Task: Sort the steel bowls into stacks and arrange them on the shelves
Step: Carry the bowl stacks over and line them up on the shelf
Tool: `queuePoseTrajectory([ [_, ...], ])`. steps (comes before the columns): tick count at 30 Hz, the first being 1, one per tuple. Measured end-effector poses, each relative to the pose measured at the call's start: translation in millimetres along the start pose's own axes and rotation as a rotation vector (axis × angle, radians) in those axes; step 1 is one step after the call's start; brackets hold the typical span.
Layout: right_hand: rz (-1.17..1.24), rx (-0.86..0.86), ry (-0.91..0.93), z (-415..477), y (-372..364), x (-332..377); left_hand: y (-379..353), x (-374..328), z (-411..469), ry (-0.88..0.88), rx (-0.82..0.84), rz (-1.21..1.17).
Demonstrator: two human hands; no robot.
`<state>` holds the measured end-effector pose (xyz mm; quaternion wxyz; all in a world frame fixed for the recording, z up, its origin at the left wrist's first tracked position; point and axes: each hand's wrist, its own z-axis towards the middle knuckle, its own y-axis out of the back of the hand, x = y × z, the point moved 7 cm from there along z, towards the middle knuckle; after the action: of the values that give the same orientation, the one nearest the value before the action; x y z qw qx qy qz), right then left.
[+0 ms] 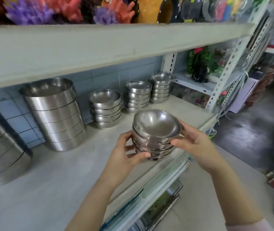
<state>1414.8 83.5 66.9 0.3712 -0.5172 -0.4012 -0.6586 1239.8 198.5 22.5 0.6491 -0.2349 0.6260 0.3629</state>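
A stack of several small steel bowls [156, 129] hangs just above the front edge of the pale shelf [52, 177], held between both hands. My left hand [126, 152] grips its left side and bottom. My right hand [194, 140] grips the right side. The top bowl sits tilted in the stack. Three more stacks of similar bowls stand along the back of the shelf: one in the middle [105, 108], one further right [138, 95] and one at the far right [160, 87].
Two tall stacks of large straight-sided steel basins stand at the left [54, 112] and far left [1, 144]. An upper shelf board [99, 45] overhangs closely, with colourful artificial plants on it. A perforated upright [224, 75] bounds the shelf at right; aisle floor lies beyond.
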Motion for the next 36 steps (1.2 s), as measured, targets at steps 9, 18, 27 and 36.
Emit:
queuePoseTrajectory([
  [9, -0.028, 0.168, 0.002, 99.9, 92.6, -37.5, -77.9, 18.1, 92.9, 0.054, -0.149, 0.0],
  [18, -0.115, 0.382, -0.025, 192.1, 190.0, -78.8, -176.4, 32.4, 170.6, 0.123, -0.28, -0.055],
  [27, -0.028, 0.509, -0.101, 234.8, 225.9, -109.9, -209.8, 34.6, 207.9, 0.076, -0.382, -0.035],
  [36, -0.015, 0.551, -0.058, 251.5, 223.8, -117.1, -208.4, 31.8, 220.0, 0.039, -0.482, -0.003],
])
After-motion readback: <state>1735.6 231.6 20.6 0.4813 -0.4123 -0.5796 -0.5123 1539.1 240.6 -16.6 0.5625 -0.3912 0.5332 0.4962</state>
